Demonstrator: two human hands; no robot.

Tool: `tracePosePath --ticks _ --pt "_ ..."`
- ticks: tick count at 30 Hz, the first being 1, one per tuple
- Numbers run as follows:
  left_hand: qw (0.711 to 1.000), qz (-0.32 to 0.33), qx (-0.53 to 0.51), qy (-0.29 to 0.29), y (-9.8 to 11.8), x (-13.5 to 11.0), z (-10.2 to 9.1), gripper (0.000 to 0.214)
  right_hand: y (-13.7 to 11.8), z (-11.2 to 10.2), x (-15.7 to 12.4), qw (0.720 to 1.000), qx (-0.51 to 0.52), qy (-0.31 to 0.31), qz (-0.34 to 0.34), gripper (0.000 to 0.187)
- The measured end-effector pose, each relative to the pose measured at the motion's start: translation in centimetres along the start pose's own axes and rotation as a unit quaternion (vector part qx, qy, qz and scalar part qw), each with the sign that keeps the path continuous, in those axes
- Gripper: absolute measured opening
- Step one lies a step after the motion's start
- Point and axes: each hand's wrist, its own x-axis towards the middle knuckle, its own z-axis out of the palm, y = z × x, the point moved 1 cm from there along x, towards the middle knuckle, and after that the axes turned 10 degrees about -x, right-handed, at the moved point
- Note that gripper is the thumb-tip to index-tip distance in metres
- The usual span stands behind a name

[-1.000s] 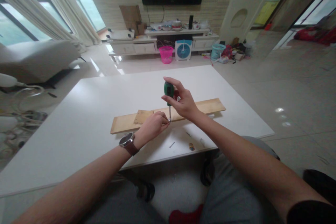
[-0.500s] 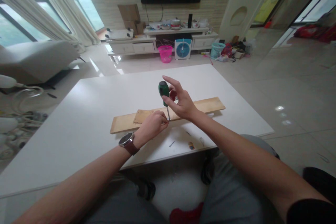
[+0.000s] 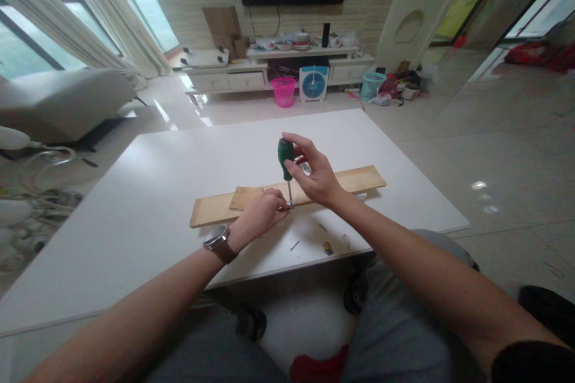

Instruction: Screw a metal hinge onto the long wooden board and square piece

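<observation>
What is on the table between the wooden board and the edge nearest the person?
In the head view, a loose screw and a few tiny bits lie on the white table, just this side of the wooden board.

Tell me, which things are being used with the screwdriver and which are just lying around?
In use: green screwdriver, right hand, left hand, long board, small wood piece.
Lying about: loose screw on the table, pink basket, blue fan.

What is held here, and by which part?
Right hand grips the screwdriver by its green handle; left hand pinches what looks like a screw at its tip.
</observation>
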Motion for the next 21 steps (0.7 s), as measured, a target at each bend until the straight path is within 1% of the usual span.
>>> tracePosePath --ticks 4,8,10,15,18,21 --pt "1.000 0.004 -0.006 0.006 -0.08 -0.03 0.03 0.009 0.32 0.12 -0.18 1.000 -0.012 0.018 -0.014 0.044" --pt "1.000 -0.008 -0.003 -0.002 -0.17 -0.09 0.03 0.007 0.22 0.08 -0.24 1.000 -0.014 0.015 -0.016 0.045" --pt "1.000 -0.015 0.004 -0.006 -0.20 -0.14 0.01 0.008 0.16 0.05 -0.29 1.000 -0.015 0.014 -0.014 0.046" --pt "0.999 -0.026 0.016 -0.013 -0.16 -0.17 -0.07 0.012 0.03 -0.05 -0.32 0.999 -0.025 0.040 -0.017 0.043" --pt "0.999 -0.030 0.023 -0.019 -0.03 -0.08 -0.16 0.014 -0.10 -0.10 -0.31 0.999 -0.023 0.037 -0.022 0.041" --pt "0.999 -0.039 0.025 -0.025 0.17 -0.06 -0.27 0.016 -0.13 -0.08 -0.37 0.999 -0.010 0.027 -0.025 0.045"
